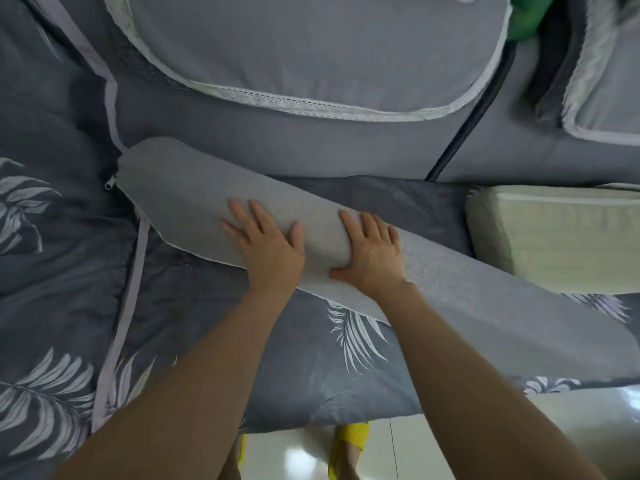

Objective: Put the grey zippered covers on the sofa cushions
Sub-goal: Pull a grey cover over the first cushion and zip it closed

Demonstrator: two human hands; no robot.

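Grey-covered cushion (180, 188): long, narrow, lies slanted across sofa seat; L end farther from camera, R end nearer. Rests on the quilt.
Zip pull (110, 183): metal, at the cushion's L end, sticks out toward the quilt. Can't tell if the zip is fully closed.
Leaf-print quilt (52, 271): dark grey w/ pale fern leaves; covers seat + L side, runs under the cushion.
Lilac trim strip (133, 282): runs top to bottom over the quilt at L, passes just by the cushion's L end.
Left hand (268, 251): palm flat on the cushion's mid part, fingers straight + spread. Presses, grasps nothing.
Back cushion (311, 53): grey w/ white lace edging, leans on sofa back beyond the long cushion.
Right hand (374, 254): just beside L hand, not touching it. Palm flat on the same cushion, fingers straight, thumb out to L. Released, grasps nothing.
Yellow slipper (349, 441): bottom centre, btwn the forearms, on the floor.
Tile floor (450, 445): pale, glossy, below the quilt's edge.
Bare cushion (554, 237): cream, no grey cover, on seat at R; the long cushion's R part crosses in front of it.
Green item (526, 15): top R, behind the back cushions; can't tell what it is.
Second back cushion (609, 91): lace-edged, far R, cut off by frame.
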